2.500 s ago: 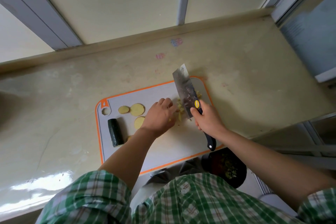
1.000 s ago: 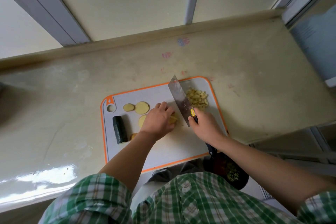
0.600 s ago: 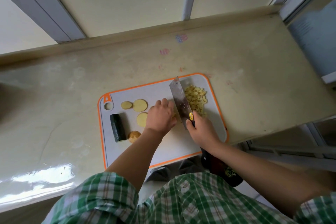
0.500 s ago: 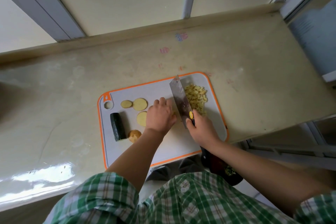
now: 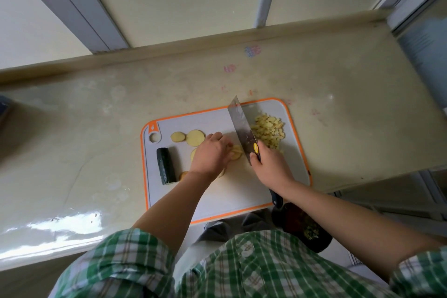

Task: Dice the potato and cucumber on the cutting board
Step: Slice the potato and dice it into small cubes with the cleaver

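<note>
Grey plastic cutting board [image 5: 232, 191] w/ orange rim is laid on beige stone-look counter [image 5: 96, 128], near its front edge.

Left hand [image 5: 210, 156] is set mid-board, palm down. Its fingers are curled over a small stack of pale yellow cut potato pieces [image 5: 236, 152], which is held down at the fingertips.

Right hand [image 5: 271, 167] is wrapped round the dark handle of a broad steel cleaver [image 5: 242, 128]. Thumb is laid by the blade heel, next to a round yellow sticker [image 5: 255, 148]. Blade is stood on edge, tip pointed to far side of board, just right of the held stack. Whether the edge touches potato cannot be told. Handle butt is seen past the wrist, at board's near rim.

Heap of small yellow diced potato bits [image 5: 268, 132] is piled at far-right corner of board, just right of blade.

Two round potato slices [image 5: 195, 138] are laid flat at far left, touching each other, near the hang hole. Another slice is partly hidden under left hand.

Short dark green cucumber piece [image 5: 165, 169] is laid at left side of board, not diced, apart from the hand. Small brownish potato end [image 5: 183, 175] is seen btwn cucumber and left wrist.

Dark round bowl [image 5: 302, 227] w/ chopped bits is seen below counter edge, under right forearm. Green-white plaid shirt sleeves [image 5: 125, 256] are seen at bottom.
</note>
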{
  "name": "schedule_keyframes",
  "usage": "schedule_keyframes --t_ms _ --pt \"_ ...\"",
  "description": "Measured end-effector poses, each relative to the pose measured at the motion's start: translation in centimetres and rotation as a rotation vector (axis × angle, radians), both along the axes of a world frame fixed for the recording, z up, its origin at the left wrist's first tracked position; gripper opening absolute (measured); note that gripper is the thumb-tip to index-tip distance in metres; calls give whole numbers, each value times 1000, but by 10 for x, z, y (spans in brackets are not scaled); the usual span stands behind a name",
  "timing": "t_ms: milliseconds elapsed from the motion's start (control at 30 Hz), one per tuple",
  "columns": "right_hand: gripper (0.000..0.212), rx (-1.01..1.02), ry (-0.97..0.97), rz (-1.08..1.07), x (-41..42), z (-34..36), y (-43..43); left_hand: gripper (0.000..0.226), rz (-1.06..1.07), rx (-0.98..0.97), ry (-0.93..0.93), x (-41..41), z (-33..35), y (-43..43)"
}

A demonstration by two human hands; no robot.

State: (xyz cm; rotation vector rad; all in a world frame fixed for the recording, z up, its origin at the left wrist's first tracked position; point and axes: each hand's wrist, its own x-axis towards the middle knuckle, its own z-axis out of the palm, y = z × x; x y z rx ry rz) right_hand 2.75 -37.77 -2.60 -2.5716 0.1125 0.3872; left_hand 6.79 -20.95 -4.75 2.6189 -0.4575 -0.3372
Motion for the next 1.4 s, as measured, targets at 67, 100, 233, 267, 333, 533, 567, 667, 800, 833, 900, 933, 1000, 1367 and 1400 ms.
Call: schedule_keyframes --t_ms 67,100,233,267,333,533,567,667,800,833,900,933,1000,1367,1400 --pt "14 -4 9 11 0 1 -1 21 41 -34 1 1 1 -1" --pt "13 -6 11 15 0 1 -1 19 54 -39 2 2 2 -3" --pt "14 0 11 7 1 2 -2 18 98 -48 1 6 5 -5" --pt "15 0 11 6 1 2 -2 18 129 -60 -7 7 6 -5" --pt "16 1 6 6 0 2 -3 18 231 -76 -16 8 7 -6" --pt "17 -4 -4 17 -3 0 -2 18 235 3 46 13 6 -3" --pt "16 -7 -7 21 -3 -1 -1 21 209 -7 38 12 7 -2" --pt "15 -11 -10 37 -4 -1 -1 32 59 -25 33 5 7 0" --pt "17 -22 -6 53 -2 3 -3 40 -12 -7 40 0 3 -1" --pt "17 -23 -8 50 -1 5 -4 41 -2 -27 40 -1 3 -1" --pt "18 -13 -17 36 3 11 -4 41 8 -46 31 -3 2 -1" --pt "18 -7 -23 30 5 14 -3 42 14 -45 28 -3 3 -1" --pt "18 -10 -32 39 10 19 -1 40 36 -51 20 -5 4 -2" --pt "10 -90 69 116 6 24 11 12 152 -96 37 -7 3 -9" --pt "10 -94 74 119 4 23 12 12 156 -104 38 -8 3 -10"
